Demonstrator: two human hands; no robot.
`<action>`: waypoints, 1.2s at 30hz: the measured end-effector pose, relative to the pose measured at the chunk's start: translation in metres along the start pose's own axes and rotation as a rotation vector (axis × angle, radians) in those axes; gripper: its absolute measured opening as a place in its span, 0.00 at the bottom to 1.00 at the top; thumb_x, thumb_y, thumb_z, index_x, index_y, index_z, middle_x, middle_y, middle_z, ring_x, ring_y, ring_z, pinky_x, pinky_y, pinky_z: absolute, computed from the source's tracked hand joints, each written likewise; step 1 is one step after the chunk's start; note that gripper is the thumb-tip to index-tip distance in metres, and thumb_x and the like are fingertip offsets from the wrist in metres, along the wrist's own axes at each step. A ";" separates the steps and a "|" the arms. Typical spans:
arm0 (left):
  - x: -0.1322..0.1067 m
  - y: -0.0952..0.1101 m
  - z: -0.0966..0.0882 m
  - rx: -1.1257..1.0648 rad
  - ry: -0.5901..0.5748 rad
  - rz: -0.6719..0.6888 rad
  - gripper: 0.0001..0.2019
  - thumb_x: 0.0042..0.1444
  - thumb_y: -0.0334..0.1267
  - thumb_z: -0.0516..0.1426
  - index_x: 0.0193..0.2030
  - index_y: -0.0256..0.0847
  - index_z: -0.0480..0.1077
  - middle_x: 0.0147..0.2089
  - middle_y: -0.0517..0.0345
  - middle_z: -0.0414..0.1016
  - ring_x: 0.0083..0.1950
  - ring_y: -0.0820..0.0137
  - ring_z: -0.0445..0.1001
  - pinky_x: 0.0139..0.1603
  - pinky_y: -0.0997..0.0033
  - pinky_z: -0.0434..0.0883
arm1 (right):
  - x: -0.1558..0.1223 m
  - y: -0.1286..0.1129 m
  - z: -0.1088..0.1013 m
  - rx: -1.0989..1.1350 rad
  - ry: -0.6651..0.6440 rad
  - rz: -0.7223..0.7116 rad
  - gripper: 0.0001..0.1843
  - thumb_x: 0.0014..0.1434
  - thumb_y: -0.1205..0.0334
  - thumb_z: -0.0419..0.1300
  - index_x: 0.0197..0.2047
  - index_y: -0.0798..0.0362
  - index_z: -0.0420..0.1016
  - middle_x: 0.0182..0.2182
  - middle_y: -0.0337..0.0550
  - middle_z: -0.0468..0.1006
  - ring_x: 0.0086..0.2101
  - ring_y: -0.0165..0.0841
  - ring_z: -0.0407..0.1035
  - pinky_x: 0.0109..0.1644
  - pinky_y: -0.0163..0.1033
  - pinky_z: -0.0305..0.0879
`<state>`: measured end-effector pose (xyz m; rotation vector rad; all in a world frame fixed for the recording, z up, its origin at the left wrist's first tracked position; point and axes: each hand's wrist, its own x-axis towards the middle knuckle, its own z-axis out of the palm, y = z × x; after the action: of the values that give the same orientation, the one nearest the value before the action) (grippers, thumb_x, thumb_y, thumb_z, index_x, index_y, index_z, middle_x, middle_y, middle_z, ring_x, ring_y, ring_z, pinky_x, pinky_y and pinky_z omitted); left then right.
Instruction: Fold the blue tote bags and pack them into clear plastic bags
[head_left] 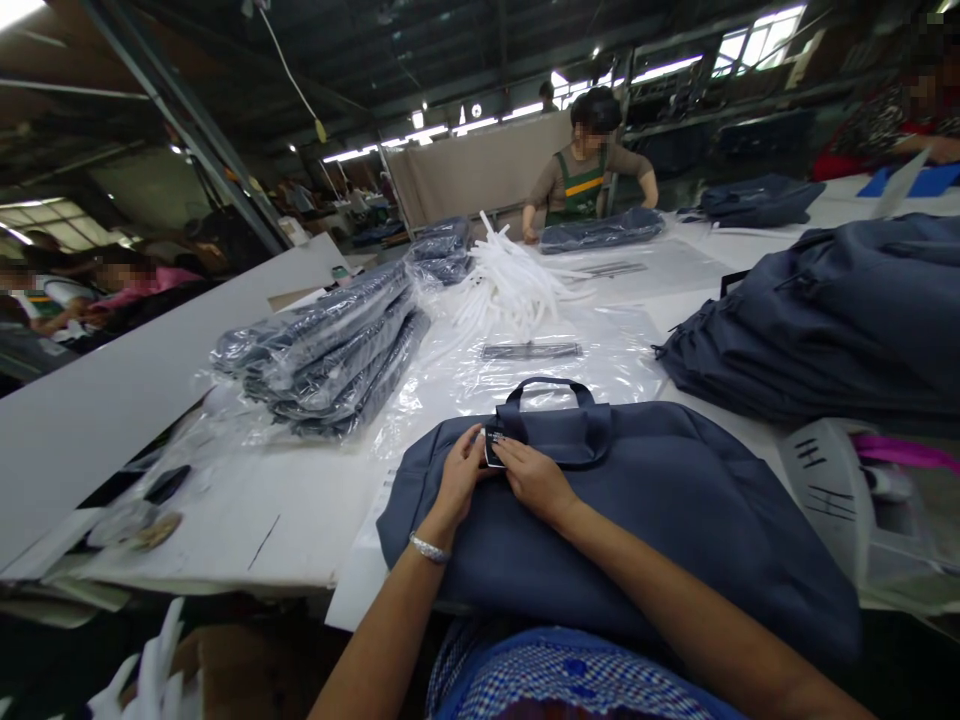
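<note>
A navy fabric bag [660,510] lies flat on the white table [247,520] in front of me, its handle [551,385] at the far edge. My left hand [459,478] and my right hand [534,478] rest on the bag near the handle. Both pinch a small black tag [495,446] with white print between their fingertips. A silver bracelet [429,548] circles my left wrist.
Bagged navy bags are stacked at the left [330,350], with unbagged ones piled at the right [832,310]. White plastic strips [502,275] and clear plastic sheets [555,350] lie beyond. A person in a green apron [589,170] works across the table. A grey plastic basket [862,500] sits at right.
</note>
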<state>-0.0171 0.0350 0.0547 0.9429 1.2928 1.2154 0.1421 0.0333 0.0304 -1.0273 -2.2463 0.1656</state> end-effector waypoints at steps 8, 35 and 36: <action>-0.001 0.001 0.004 -0.032 0.022 -0.021 0.31 0.49 0.51 0.66 0.58 0.37 0.73 0.45 0.47 0.81 0.39 0.66 0.77 0.35 0.72 0.74 | -0.008 -0.005 -0.009 0.054 0.035 -0.003 0.14 0.67 0.61 0.57 0.52 0.55 0.78 0.50 0.51 0.80 0.51 0.41 0.75 0.58 0.44 0.71; 0.034 0.038 -0.039 0.221 0.070 0.055 0.18 0.48 0.45 0.66 0.44 0.37 0.79 0.37 0.51 0.82 0.37 0.63 0.78 0.37 0.68 0.72 | 0.001 0.024 -0.022 0.170 0.279 0.258 0.20 0.67 0.68 0.51 0.58 0.53 0.75 0.50 0.48 0.80 0.49 0.39 0.76 0.57 0.44 0.72; 0.035 0.038 -0.039 0.194 0.046 0.026 0.19 0.48 0.46 0.66 0.44 0.36 0.79 0.37 0.50 0.82 0.36 0.64 0.78 0.37 0.68 0.73 | 0.002 0.022 -0.025 0.213 0.301 0.302 0.19 0.66 0.67 0.52 0.56 0.53 0.76 0.50 0.48 0.81 0.48 0.39 0.76 0.57 0.44 0.72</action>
<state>-0.0642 0.0700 0.0820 1.0787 1.4582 1.1519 0.1707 0.0464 0.0430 -1.1834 -1.7565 0.3478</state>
